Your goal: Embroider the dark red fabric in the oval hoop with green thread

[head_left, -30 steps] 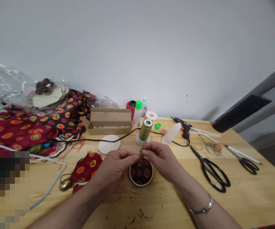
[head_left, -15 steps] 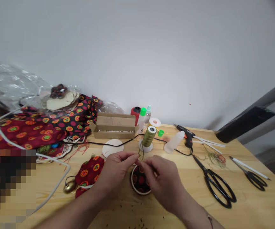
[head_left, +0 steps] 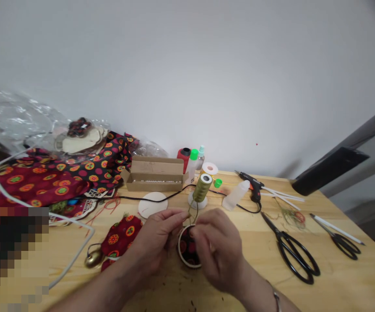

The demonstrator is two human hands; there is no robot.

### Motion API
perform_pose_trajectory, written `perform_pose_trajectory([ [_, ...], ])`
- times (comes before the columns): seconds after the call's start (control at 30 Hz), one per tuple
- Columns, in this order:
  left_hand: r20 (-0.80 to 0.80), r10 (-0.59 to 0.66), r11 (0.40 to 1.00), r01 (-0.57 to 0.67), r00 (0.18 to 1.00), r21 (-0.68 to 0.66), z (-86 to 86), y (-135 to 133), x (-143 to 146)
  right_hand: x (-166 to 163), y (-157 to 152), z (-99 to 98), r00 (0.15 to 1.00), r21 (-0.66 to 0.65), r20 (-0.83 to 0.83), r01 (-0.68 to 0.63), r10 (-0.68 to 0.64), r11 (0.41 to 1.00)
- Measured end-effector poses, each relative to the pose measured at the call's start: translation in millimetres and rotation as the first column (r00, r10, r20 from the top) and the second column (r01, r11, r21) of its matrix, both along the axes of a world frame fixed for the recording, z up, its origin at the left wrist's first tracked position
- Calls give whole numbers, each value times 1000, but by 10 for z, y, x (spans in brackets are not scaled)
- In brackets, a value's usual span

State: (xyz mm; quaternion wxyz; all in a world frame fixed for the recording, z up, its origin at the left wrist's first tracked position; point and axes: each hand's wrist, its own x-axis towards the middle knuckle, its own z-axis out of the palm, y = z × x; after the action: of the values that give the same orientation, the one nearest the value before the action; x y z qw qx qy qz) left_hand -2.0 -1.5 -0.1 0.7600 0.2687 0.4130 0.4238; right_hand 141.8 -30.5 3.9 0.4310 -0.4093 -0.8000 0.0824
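My left hand [head_left: 164, 232] pinches olive thread [head_left: 192, 211] between thumb and forefinger. The thread hangs in a loop near the olive thread spool [head_left: 201, 190], which stands just behind both hands. My right hand [head_left: 218, 247] is closed, fingers curled, slightly blurred; what sits in its fingertips is hidden. Between the hands is a round fabric-covered piece [head_left: 187, 246] with a dark flowered print and a white rim, partly covered by my right hand. Beside my left forearm lies a dark red flowered fabric piece [head_left: 119, 236] with a brass bell [head_left: 94, 258].
A white disc [head_left: 153, 205] and an open cardboard box [head_left: 155, 181] lie behind the hands. To the right are a white squeeze bottle [head_left: 236, 197], a glue gun [head_left: 254, 187], large black scissors [head_left: 293, 251] and smaller scissors [head_left: 345, 245]. Patterned fabric [head_left: 41, 175] is piled at left.
My right hand has drawn slightly up and its fingers have curled more, away from my left fingertips. My left hand stays nearly in place on the thread. The view has shifted a little.
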Motion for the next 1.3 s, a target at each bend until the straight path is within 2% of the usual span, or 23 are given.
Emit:
perform_pose_trajectory([
  [0.07,-37,-8,1000,9,999,22,8,-5,2,30,85,12,959,-212,-222,130,-177,969],
  [0.1,-59,-15,999,17,998,34,6,-8,4,36,125,4,930,-365,-291,107,-223,925],
  [0.13,-78,-28,998,32,997,45,2,-13,6,36,158,-10,896,-519,-360,37,-258,854],
  [0.17,-93,-45,997,50,995,54,-3,-20,7,32,184,-26,855,-654,-430,-75,-289,753],
  [0.23,-125,-74,994,83,989,72,-12,-35,10,20,209,-56,763,-767,-543,-280,-351,577],
  [0.27,-146,-81,992,94,986,80,-13,-43,11,14,210,-66,718,-772,-584,-346,-379,533],
  [0.33,-203,-88,990,108,975,91,-13,-56,12,7,203,-77,647,-748,-640,-399,-415,530],
  [0.43,-245,-101,988,126,964,92,-7,-63,16,4,188,-86,604,-727,-669,-408,-434,553],
  [0.53,-223,-121,986,143,967,84,-1,-58,20,-5,182,-95,614,-733,-663,-415,-428,539],
  [0.67,-186,-141,981,163,972,107,12,-51,17,-15,180,-69,622,-732,-673,-481,-400,482],
  [0.77,-166,-180,969,204,970,142,25,-50,16,5,187,-27,673,-751,-649,-491,-354,441],
  [0.87,-130,-218,955,239,967,174,35,-47,19,39,200,0,728,-764,-617,-465,-299,447],
  [1.03,-182,-97,991,111,979,72,34,-42,21,54,195,10,819,-804,-506,-333,-273,492],
  [1.13,-203,-70,994,85,977,64,34,-45,23,50,168,13,890,-767,-380,-151,-251,624],
  [1.23,-212,-62,995,77,975,66,44,-48,25,62,142,17,943,-638,-250,9,-218,770],
  [1.3,-228,-42,996,60,973,72,51,-47,23,74,131,21,965,-552,-184,57,-188,832],
])
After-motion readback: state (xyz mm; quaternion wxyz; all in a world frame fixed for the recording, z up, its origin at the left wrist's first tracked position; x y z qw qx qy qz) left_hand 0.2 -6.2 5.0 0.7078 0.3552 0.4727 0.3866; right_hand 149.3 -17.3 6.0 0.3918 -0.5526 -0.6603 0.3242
